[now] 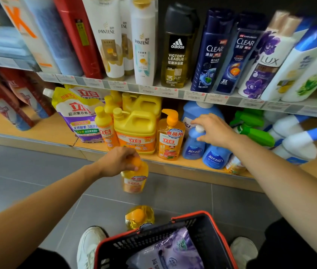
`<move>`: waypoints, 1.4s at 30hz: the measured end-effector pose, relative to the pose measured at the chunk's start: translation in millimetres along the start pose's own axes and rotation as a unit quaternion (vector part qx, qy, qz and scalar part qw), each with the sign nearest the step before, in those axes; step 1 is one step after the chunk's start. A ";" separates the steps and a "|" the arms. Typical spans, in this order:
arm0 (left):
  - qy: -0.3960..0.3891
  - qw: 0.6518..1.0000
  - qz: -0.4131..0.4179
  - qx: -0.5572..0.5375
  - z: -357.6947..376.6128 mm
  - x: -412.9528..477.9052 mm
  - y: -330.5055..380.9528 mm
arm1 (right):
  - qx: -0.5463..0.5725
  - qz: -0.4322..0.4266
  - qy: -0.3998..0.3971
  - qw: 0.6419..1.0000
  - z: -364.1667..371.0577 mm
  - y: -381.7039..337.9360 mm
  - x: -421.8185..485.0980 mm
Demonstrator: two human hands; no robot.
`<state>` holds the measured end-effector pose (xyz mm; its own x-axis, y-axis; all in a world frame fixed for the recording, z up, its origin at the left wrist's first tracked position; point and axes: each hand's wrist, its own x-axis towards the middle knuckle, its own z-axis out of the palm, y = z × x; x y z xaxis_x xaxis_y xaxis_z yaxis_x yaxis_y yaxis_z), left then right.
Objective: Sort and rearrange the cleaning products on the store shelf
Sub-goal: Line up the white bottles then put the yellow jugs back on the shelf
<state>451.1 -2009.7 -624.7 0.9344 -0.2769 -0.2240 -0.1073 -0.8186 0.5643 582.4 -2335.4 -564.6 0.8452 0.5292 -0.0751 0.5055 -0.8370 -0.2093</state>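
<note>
My left hand (117, 161) grips the orange pump top of a yellow dish-soap bottle (134, 180) and holds it in the air in front of the bottom shelf (37, 131). My right hand (214, 131) holds the white cap of a small blue detergent bottle (193, 146) that stands on the shelf. Beside it stand another blue bottle (215, 157), an orange pump bottle (170, 138) and a big yellow jug (136, 131). A second yellow bottle (139, 217) stands on the floor near my feet.
A black basket with a red rim (214, 228) sits at my feet with a purple refill pouch (173, 251) inside. Green and white spray bottles (256, 129) lie on the right of the shelf. Shampoo bottles (179, 47) fill the upper shelf. A purple detergent pouch (78, 115) stands at left.
</note>
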 end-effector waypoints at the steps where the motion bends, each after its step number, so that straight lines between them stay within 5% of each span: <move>1: 0.006 1.000 0.011 -0.011 -9.4 -0.3 8.6 | -0.004 -0.007 0.014 1.000 0.4 -3.9 -3.3; 5: 0.021 0.996 0.048 -0.072 -41.1 -2.9 45.6 | 0.131 -0.037 0.104 0.985 7.6 -28.1 -23.7; 9: 0.043 0.988 0.080 -0.124 -60.2 -0.5 84.0 | 0.342 -0.023 -0.007 0.939 31.2 -54.7 -54.3; 12: 0.057 0.979 0.112 -0.161 -66.7 4.8 110.8 | 0.392 -0.021 0.006 0.920 45.9 -67.6 -58.6; 17: 0.081 0.974 0.117 -0.175 -62.1 21.4 127.2 | 0.420 0.009 0.096 0.903 45.3 -67.7 -52.7; 25: 0.209 0.969 0.128 0.003 -63.7 49.4 107.2 | 0.463 0.100 0.105 0.875 70.1 -54.9 -45.3; 30: 0.096 0.983 0.074 0.141 -51.3 72.3 91.6 | 0.472 0.131 0.126 0.863 79.4 -61.1 -36.9; 42: 0.201 0.954 0.099 0.200 -32.7 95.6 61.2 | 0.467 0.153 0.167 0.855 87.2 -70.7 11.0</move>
<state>544.9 -2069.8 -585.6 0.9285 -0.2960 0.2243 -0.3408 -0.9190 0.1982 540.8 -2258.3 -635.6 0.9943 0.1056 -0.0158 0.0245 -0.3700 -0.9287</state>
